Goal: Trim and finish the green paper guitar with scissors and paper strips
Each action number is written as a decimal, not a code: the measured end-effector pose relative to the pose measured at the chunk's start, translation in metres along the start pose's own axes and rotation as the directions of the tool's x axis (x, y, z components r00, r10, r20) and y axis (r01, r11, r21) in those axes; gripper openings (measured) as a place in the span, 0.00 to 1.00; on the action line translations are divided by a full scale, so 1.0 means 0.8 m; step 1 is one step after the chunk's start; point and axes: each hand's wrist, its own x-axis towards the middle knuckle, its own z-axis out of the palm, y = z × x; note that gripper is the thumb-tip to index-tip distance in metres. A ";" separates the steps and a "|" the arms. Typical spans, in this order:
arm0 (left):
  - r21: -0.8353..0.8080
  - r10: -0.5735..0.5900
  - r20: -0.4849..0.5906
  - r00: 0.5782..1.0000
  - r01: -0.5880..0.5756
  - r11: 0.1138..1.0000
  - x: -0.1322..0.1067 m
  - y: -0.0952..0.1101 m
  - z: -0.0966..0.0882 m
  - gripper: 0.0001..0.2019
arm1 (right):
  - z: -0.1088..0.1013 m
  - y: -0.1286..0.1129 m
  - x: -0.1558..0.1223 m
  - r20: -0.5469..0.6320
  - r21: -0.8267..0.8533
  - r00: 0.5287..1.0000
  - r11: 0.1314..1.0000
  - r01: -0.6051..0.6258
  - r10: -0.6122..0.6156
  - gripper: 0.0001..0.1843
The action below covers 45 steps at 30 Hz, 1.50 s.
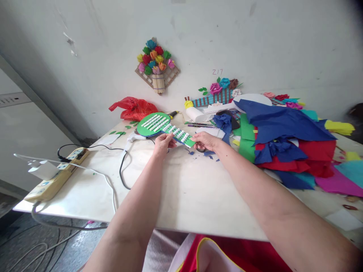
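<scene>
A green paddle-shaped paper craft with rows of white strips and a blue backing is held above the white table. My left hand is closed around the middle of its handle. My right hand pinches the near end of the handle. The round head of the craft points away to the left. Small blue paper scraps lie on the table just under my right hand.
A pile of blue, red, green and magenta paper fills the right side. A power strip with cables sits at the left edge, a glue gun behind my left hand. A red plastic bag and paper-flower crafts are at the wall.
</scene>
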 end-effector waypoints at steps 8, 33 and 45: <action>-0.052 0.019 0.137 0.990 -0.012 0.999 -0.004 0.001 0.004 0.15 | 0.008 0.000 0.005 -0.079 -0.044 0.995 0.997 -0.059 0.055 0.09; 0.122 -0.030 0.148 0.989 0.011 0.992 -0.004 -0.007 0.014 0.17 | 0.063 -0.040 -0.011 -0.259 -0.239 0.932 0.952 0.192 -0.253 0.06; 0.029 -0.034 0.089 0.995 0.031 0.999 -0.006 0.008 0.020 0.19 | 0.064 -0.036 0.002 -0.201 -0.508 0.875 0.811 0.291 -0.440 0.08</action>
